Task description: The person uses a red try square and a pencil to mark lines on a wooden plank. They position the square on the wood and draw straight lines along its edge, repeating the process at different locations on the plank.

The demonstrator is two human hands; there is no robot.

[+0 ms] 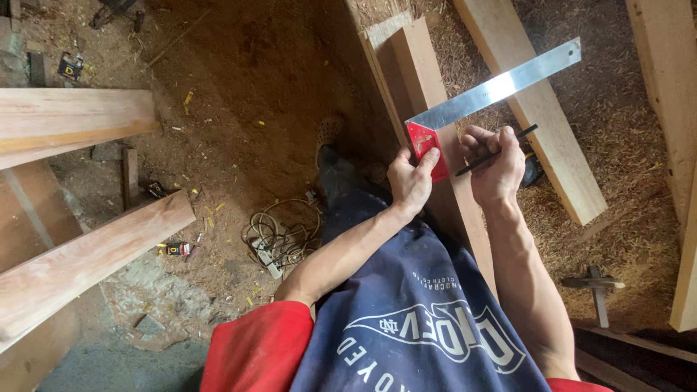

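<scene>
Left hand (410,178) pressing square (465,109), board (428,101) edge

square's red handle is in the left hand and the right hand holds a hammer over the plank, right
Not quite. The head view shows the right hand holding a dark pencil, not a hammer. The rest stands: the left hand grips the square by its red handle over the plank.

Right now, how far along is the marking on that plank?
Done: the try square is set, its red stock pressed against the plank by the left hand, its steel blade reaching across. In hand: the right hand holds a dark pencil just beneath the blade. Left: I can see no drawn line on the wood.
</scene>
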